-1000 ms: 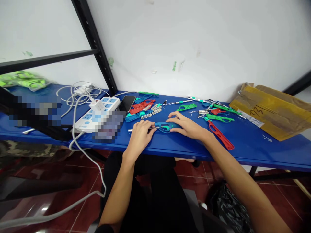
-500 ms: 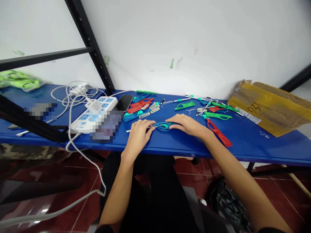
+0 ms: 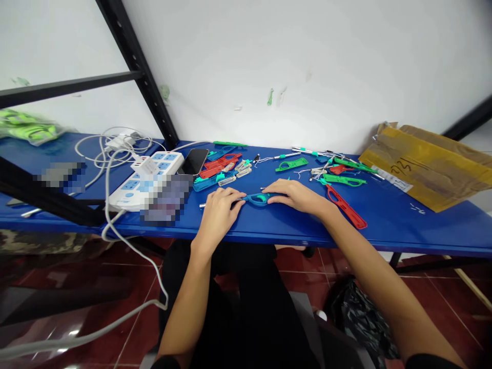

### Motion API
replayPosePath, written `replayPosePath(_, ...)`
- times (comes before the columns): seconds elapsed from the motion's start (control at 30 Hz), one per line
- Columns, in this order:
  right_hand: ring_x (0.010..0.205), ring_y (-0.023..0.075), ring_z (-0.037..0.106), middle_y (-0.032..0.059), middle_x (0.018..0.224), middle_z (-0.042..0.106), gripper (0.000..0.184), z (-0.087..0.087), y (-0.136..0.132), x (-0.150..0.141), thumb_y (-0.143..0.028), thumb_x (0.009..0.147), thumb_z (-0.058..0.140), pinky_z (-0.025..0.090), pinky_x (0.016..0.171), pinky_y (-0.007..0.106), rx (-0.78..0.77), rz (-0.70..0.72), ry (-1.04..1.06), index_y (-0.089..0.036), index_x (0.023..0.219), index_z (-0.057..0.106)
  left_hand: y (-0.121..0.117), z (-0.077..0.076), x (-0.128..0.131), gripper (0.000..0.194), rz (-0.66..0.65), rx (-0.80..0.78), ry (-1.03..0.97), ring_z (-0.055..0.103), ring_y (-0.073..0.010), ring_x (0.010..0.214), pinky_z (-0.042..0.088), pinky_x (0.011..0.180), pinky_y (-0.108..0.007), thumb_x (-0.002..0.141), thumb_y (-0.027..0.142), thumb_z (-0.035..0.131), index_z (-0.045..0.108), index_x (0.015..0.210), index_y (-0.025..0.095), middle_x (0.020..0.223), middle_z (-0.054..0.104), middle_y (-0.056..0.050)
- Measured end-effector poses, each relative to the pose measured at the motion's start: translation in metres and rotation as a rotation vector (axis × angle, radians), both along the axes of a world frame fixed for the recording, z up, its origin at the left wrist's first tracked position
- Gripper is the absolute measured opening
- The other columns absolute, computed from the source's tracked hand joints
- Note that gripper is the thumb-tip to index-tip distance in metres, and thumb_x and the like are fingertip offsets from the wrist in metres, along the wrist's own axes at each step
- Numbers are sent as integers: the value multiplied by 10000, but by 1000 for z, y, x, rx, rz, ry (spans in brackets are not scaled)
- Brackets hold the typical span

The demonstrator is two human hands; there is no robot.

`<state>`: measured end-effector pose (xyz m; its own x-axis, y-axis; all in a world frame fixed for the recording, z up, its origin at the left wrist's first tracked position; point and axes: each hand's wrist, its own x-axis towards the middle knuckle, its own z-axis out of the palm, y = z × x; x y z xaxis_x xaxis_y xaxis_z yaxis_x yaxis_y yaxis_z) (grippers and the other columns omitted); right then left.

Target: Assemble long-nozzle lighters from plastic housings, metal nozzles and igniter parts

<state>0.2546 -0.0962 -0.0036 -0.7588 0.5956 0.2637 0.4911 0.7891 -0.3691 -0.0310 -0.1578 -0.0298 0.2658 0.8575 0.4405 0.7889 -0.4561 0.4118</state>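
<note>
Near the table's front edge, a blue long-necked lighter [image 3: 257, 199] with a teal trigger lies crosswise between my hands. My left hand [image 3: 221, 209] pinches its metal tube end, and the silver tip sticks out beyond my fingers. My right hand [image 3: 295, 196] is closed round the handle end, which is partly hidden under the fingers. Behind my left hand lie red lighter shells [image 3: 219, 166], a blue shell [image 3: 205, 183] and several clear fuel tanks [image 3: 235, 173]. A green shell [image 3: 291, 164] lies beyond my right hand, and a red shell [image 3: 347, 207] lies to its right.
A white power strip [image 3: 144, 179] with tangled cables stands at the left, beside a dark phone [image 3: 194, 162]. Metal tubes with wires [image 3: 307, 152] lie along the wall. A taped cardboard box [image 3: 418, 159] sits at the right. A black shelf post [image 3: 138, 56] rises at the left.
The blue lighter has turned slightly in my fingers, so its handle opening looks narrower. Both hands keep their grip in nearly the same place. The view has shifted a little.
</note>
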Motion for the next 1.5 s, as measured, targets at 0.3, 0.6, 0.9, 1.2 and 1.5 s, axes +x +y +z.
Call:
replayPosePath(0.3, 1193, 302, 779, 94, 1321, 834, 379, 1, -2, -1, -440, 1025, 784, 594, 1041, 437, 34, -26, 2, -244, 1348, 822, -2, 1, 1, 179, -4, 19, 42, 699, -281, 1111, 489, 998, -443, 1056, 249, 728, 834, 1200, 253, 1219, 815, -43)
replayPosePath(0.6, 1247, 306, 788, 81, 1388, 804, 382, -5, -15, 6, -392, 1056, 747, 598, 1105, 429, 58, -40, -11, -250, 1407, 794, -1, 4, 4, 208, -49, 0, 78, 699, -265, 1139, 463, 1027, -439, 1069, 215, 698, 837, 1215, 265, 1242, 811, -25)
replayPosePath(0.9, 1239, 293, 789, 71, 1343, 828, 340, -4, -21, 4, -428, 1042, 760, 585, 1108, 410, 15, -89, 74, -276, 1339, 824, -2, 6, 4, 214, -62, -22, 39, 696, -275, 1186, 465, 1043, -426, 1082, 251, 690, 738, 1291, 246, 1283, 810, -42)
replayPosePath(1.2, 1249, 288, 774, 46, 1346, 827, 318, -5, -18, 10, -443, 1052, 742, 545, 1160, 457, -2, -74, 101, -311, 1331, 817, -2, 6, 3, 155, -67, -42, 15, 698, -276, 1168, 471, 1047, -437, 1078, 248, 681, 744, 1220, 254, 1258, 813, -44)
replayPosePath(1.5, 1242, 295, 772, 58, 1350, 825, 338, -6, -20, 6, -426, 1043, 761, 566, 1133, 454, 53, -81, 64, -281, 1344, 814, -1, 7, 2, 101, -68, -57, -15, 712, -268, 1092, 493, 1009, -421, 1055, 226, 716, 760, 1145, 232, 1185, 825, -47)
